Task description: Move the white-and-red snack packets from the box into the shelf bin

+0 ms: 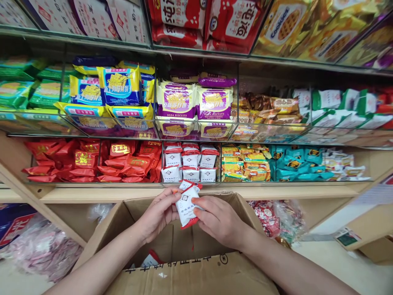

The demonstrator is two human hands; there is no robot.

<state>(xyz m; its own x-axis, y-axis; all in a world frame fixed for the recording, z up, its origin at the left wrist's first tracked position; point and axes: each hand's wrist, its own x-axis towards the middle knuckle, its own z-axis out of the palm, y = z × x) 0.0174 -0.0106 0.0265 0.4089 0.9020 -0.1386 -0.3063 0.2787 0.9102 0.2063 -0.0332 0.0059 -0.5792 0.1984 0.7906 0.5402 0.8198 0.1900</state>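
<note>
A shop, by the look of it: above the hands, clear-fronted wooden shelving point(294, 191) displays sorted snacks, including shiny red foil packets point(130, 166), purple-and-cream soda biscuit packs point(215, 102) and yellow-and-blue plastic biscuit packs point(120, 86), grouped by kind between transparent dividers.

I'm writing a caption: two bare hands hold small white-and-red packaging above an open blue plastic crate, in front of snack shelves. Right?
Not quite: the head view shows an open brown cardboard box, not a blue plastic crate. The bare left hand and right hand do hold small white-and-red packaging above it, in front of snack shelves.
</note>
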